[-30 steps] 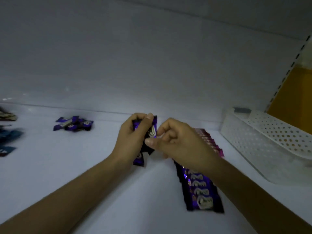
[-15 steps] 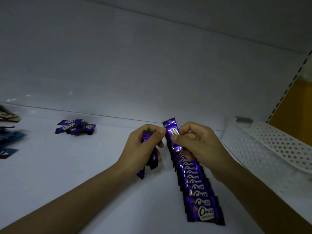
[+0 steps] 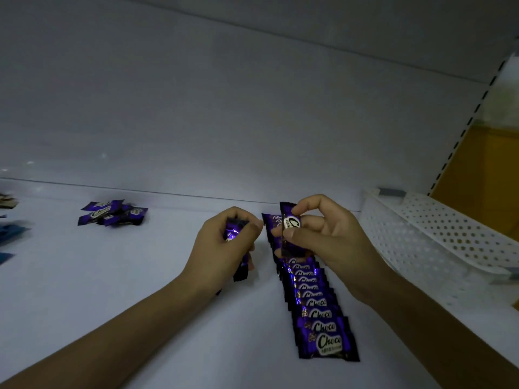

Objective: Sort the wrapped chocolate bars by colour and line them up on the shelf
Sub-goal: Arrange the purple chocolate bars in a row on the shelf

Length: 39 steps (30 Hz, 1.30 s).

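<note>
The shelf is a plain white board, dimly lit, closed off behind by a pale back panel that meets it in a straight seam. At the right a slotted upright climbs at a slant, with a yellow panel beyond it.

A white perforated basket sits along the shelf's right side, close to the right forearm. Far to the left, near the back seam, lies a loose heap of purple bars, jumbled at odd angles. At the very left edge some blue wrappers and, behind them, brownish wrappers are only partly in view and blurred.

A row of purple bars runs from the front of the shelf toward the back, each overlapping the next, the word "Choco" facing up. The right hand pinches a single purple bar between thumb and forefinger, holding it nearly upright over the far part of the row and hiding part of it. Just beside it, the left hand is curled round a bunch of purple bars, their lower ends poking out beneath the palm; how many it grips I cannot tell.
</note>
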{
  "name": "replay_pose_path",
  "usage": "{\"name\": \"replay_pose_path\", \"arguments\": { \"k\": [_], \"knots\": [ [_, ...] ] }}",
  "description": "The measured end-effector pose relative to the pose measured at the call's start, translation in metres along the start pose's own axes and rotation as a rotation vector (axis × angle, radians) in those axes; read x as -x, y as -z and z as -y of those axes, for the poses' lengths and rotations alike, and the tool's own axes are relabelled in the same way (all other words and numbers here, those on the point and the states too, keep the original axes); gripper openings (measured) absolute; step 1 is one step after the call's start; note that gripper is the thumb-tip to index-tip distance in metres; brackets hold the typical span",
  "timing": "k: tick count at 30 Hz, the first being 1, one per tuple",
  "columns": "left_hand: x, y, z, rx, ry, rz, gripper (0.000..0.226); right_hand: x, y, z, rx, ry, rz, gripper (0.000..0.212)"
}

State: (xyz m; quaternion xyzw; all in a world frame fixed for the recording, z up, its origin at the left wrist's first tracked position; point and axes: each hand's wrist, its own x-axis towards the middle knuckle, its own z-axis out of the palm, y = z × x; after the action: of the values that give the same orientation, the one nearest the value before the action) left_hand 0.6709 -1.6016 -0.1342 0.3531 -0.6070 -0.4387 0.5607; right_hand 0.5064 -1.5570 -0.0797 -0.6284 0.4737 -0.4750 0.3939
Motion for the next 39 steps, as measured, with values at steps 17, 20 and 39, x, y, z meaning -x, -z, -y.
{"name": "replay_pose_path", "arguments": {
  "k": [17,20,39],
  "knots": [
    [0.021,-0.012,-0.002,-0.343,-0.265,0.201,0.016,0.078,0.043,-0.009,0.518,0.052,0.25,0.016],
    [0.024,-0.016,-0.003,-0.315,-0.261,0.212,0.018,0.092,0.043,-0.025,0.645,0.09,0.224,0.026],
    [0.019,-0.011,0.002,-0.398,-0.296,0.183,0.018,0.092,0.03,-0.032,0.925,0.032,0.167,0.046]
  ]
}}
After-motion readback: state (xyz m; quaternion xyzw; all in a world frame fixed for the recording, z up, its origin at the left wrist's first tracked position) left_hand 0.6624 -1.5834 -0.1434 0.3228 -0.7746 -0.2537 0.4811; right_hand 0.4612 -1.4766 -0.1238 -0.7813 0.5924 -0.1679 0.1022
